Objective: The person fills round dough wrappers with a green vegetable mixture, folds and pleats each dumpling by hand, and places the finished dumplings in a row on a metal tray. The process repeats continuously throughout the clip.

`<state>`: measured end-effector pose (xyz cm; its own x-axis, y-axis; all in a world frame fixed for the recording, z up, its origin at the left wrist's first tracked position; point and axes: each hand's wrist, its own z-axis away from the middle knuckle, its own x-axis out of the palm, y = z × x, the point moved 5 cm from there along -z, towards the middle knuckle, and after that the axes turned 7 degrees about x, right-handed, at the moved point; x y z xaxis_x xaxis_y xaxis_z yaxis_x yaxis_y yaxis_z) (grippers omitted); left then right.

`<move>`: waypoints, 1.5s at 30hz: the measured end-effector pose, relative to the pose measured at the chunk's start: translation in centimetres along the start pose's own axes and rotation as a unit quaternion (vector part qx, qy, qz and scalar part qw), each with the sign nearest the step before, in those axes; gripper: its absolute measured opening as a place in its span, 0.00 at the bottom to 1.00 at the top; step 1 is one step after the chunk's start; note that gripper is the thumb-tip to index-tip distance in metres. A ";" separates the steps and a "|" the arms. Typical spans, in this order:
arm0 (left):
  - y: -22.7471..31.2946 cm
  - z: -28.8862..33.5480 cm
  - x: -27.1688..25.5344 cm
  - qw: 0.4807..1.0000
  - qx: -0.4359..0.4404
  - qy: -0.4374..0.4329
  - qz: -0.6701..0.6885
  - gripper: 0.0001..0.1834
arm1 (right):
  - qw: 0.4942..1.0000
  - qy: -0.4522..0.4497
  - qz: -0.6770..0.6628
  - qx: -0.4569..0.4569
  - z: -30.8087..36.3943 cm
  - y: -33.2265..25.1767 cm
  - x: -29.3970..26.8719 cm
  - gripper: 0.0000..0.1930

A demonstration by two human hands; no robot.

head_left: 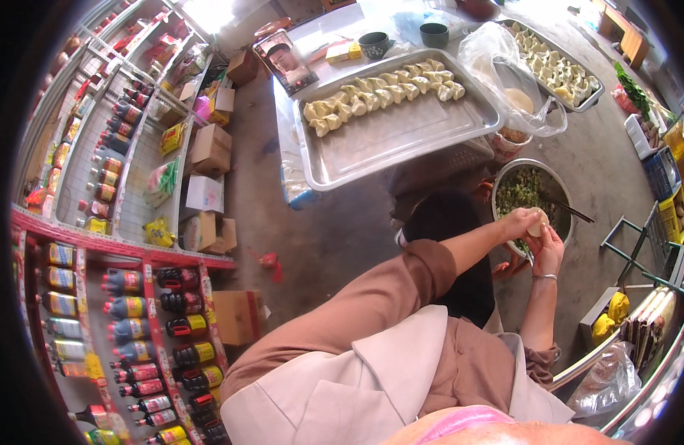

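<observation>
Both my hands meet over the near part of a metal bowl (569,189) of chopped green filling (518,187). A small pale dumpling wrapper (535,225) is pinched between them. My left hand (518,223) reaches in from the left with its fingers closed on the wrapper's edge. From below, my right hand (548,254) grips the other side, a bracelet on its wrist. Something thin and shiny shows beside the right fingers, too small to name. Chopsticks (572,211) lean on the bowl's right side. Whether the wrapper holds filling is hidden by the fingers.
Beyond the bowl, a large metal tray (401,141) bears rows of dumplings (386,89) on a table. Another dumpling tray (598,95) stands behind a plastic bag (497,55). Bottle shelves (127,256) line the left; a green metal frame (629,256) stands right.
</observation>
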<state>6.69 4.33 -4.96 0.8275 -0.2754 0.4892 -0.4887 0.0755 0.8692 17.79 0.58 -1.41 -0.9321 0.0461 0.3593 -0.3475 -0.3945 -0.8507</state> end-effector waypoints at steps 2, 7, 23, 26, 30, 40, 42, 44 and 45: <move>0.4 -0.3 -0.3 0.999 0.043 0.002 -0.019 0.18 | 0.999 0.019 0.037 -0.002 0.0 0.4 -0.7 0.12; 3.4 0.3 -1.5 0.968 0.080 0.064 -0.231 0.14 | 0.996 0.032 0.066 -0.048 0.5 0.3 -0.9 0.12; 7.1 2.2 -0.6 0.960 -0.096 0.148 0.219 0.25 | 0.888 0.155 0.431 0.037 8.6 -0.5 -3.7 0.31; 6.9 2.4 -1.0 0.975 -0.077 0.153 0.142 0.19 | 0.935 0.097 0.337 0.047 7.2 1.8 -2.3 0.30; 6.7 2.6 -2.3 0.975 -0.071 0.208 0.016 0.14 | 0.928 0.134 0.333 -0.100 4.6 1.1 -2.5 0.17; 6.1 2.4 -4.6 0.955 -0.005 0.284 -0.083 0.15 | 0.842 0.273 0.418 -0.204 1.5 0.3 -5.7 0.10; 5.7 2.3 -4.9 0.952 -0.018 0.301 -0.058 0.15 | 0.791 0.258 0.479 -0.281 2.5 -0.6 -4.6 0.11; 5.5 2.2 -4.9 0.951 -0.029 0.302 -0.059 0.16 | 0.776 0.211 0.518 -0.292 3.1 -0.5 -3.2 0.10; 5.5 2.2 -4.9 0.950 -0.036 0.304 -0.056 0.16 | 0.766 0.184 0.533 -0.310 3.5 -0.5 -2.3 0.10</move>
<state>-0.67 3.95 -2.77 0.8909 0.3176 0.3246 -0.3852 0.1501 0.9105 20.42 -2.51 -0.50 -0.6468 0.3012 -0.7006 0.7544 0.1181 -0.6457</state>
